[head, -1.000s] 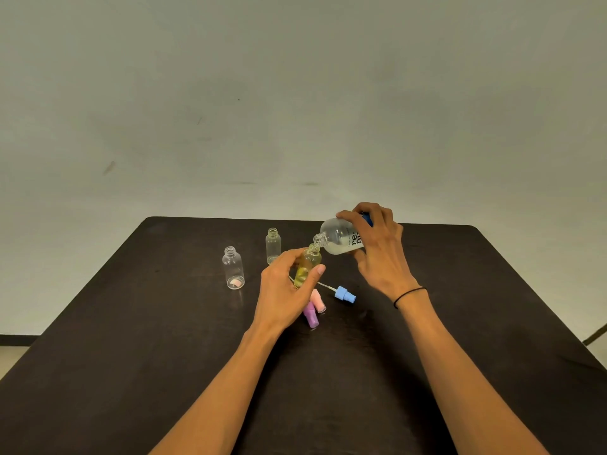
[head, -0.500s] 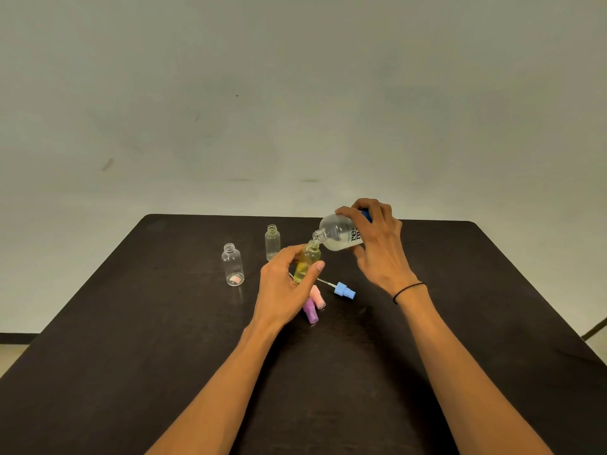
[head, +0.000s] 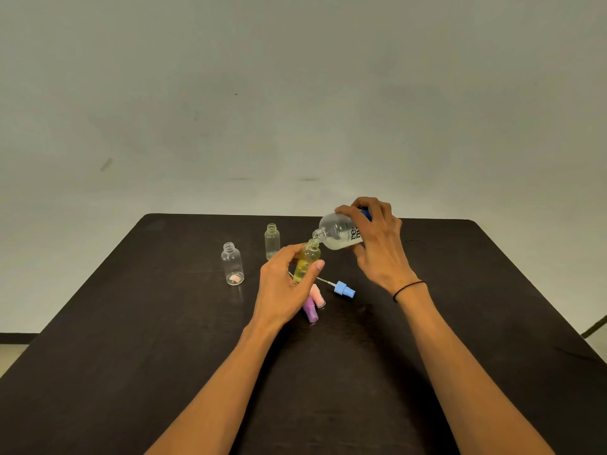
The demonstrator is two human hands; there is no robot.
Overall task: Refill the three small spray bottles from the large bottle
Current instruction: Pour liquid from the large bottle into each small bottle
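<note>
My right hand grips the large clear bottle, tipped on its side with its mouth down-left over the neck of a small bottle. That small bottle looks yellowish with liquid inside and is held upright by my left hand. Two more small clear bottles stand uncapped on the dark table: one at the left, one further back. A blue spray top with its white tube lies right of my left hand. Pink and purple tops lie beside my left wrist.
The table's far edge runs just behind the bottles, with a pale wall beyond. The left clear bottle shows something pinkish at its bottom. A black band sits on my right wrist.
The large bottle has tipped a little more and its mouth has stayed over the small bottle's neck. Both hands keep their hold; the whole scene has shifted slightly in view.
</note>
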